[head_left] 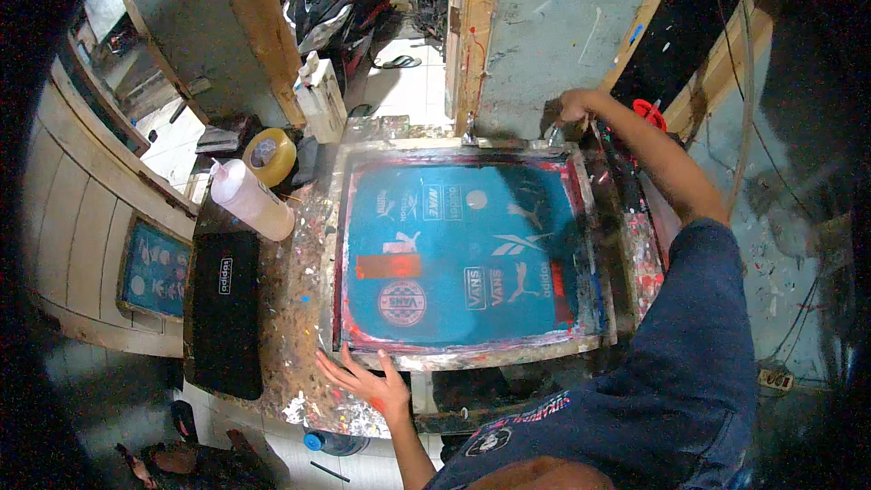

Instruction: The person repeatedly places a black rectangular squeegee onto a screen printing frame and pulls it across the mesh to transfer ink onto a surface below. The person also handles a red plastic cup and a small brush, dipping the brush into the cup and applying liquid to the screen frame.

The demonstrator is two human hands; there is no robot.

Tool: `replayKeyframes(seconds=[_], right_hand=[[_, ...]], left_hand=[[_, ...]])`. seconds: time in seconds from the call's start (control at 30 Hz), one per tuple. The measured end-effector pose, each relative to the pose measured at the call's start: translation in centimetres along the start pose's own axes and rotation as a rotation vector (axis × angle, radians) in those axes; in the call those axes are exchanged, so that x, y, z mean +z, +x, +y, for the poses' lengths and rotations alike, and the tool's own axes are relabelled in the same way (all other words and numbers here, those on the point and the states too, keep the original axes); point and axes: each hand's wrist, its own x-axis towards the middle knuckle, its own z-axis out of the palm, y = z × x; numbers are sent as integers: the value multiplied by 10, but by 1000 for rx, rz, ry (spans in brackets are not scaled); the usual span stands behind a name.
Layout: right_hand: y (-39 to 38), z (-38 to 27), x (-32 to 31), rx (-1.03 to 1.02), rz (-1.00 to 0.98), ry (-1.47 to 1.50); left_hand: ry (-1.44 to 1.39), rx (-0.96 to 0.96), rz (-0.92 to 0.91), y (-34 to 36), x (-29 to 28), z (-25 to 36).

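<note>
A silk-screen frame (602,304) lies flat on the paint-spattered table, its teal mesh (435,245) marked with pale logo stencils and an orange tape patch (388,267). My left hand (370,388) rests at the frame's near left corner, fingers spread, with a red stain near the wrist. Stretched out to the far right corner, my right hand (577,106) has its fingers curled beside a metal hinge clamp (555,134). What those fingers hold, if anything, is hidden. A second clamp (469,130) grips the frame's far edge.
Left of the frame stand a pale squeeze bottle (245,195) and a yellow tape roll (271,157). A black fabric piece (225,308) lies along the table's left edge. A smaller screen (154,269) leans at the left wall. Beyond is a doorway with a motorcycle (331,4).
</note>
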Motion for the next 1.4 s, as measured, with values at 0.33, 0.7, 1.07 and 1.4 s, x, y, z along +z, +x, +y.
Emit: replayKeyframes(seconds=[0.33, 0.7, 1.07, 1.4], right_hand=[[-47, -8, 25, -338, 410, 188], [-42, -8, 39, -331, 541, 122], [43, -10, 62, -135, 226, 314], [2, -18, 33, -429, 367, 311]], left_hand=[[53, -17, -2, -3, -8, 4], [57, 0, 11, -1, 1, 6], [83, 18, 25, -5, 3, -6], [103, 1, 28, -7, -5, -6]])
